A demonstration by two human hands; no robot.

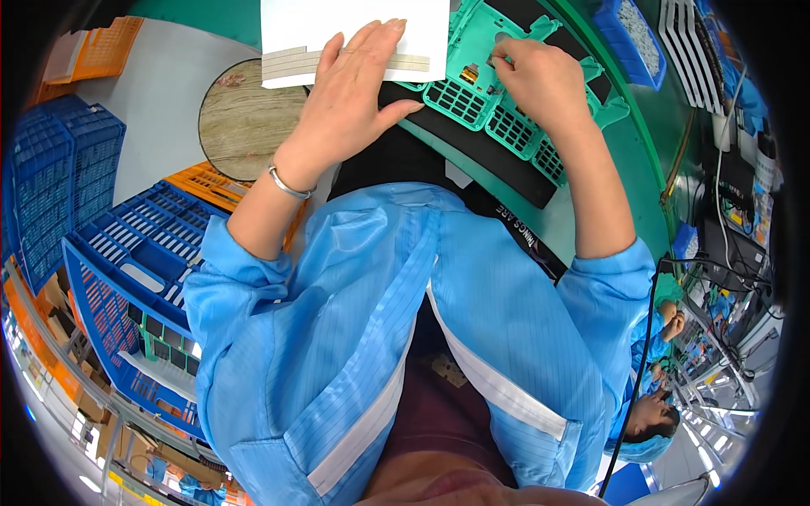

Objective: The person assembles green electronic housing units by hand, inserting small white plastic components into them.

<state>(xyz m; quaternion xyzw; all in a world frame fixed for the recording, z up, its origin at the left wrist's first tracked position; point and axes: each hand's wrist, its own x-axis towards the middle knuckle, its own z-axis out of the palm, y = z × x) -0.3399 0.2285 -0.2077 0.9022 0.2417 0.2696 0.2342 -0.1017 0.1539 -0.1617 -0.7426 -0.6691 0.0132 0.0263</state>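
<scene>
My left hand [350, 101] lies with fingers stretched out over a white sheet [295, 24] that carries several grey-beige strips [288, 66] along its near edge. Its thumb points right, toward a green plastic housing [460, 99] with black grid panels. Over the housing, the thumb and fingers of my right hand [544, 80] are pinched together; whatever they hold, if anything, is too hidden to name. Just left of those fingertips, a small gold-coloured piece [470, 74] sits in the housing. More green housings [515, 126] stand to the right, partly behind my right hand and wrist.
Under the housings runs a black mat [498, 164] on the green table. At the far right stands a blue bin [633, 42] of small white parts. A round stool [249, 118] and blue crates [143, 261] are on my left. A co-worker [650, 417] is at the right.
</scene>
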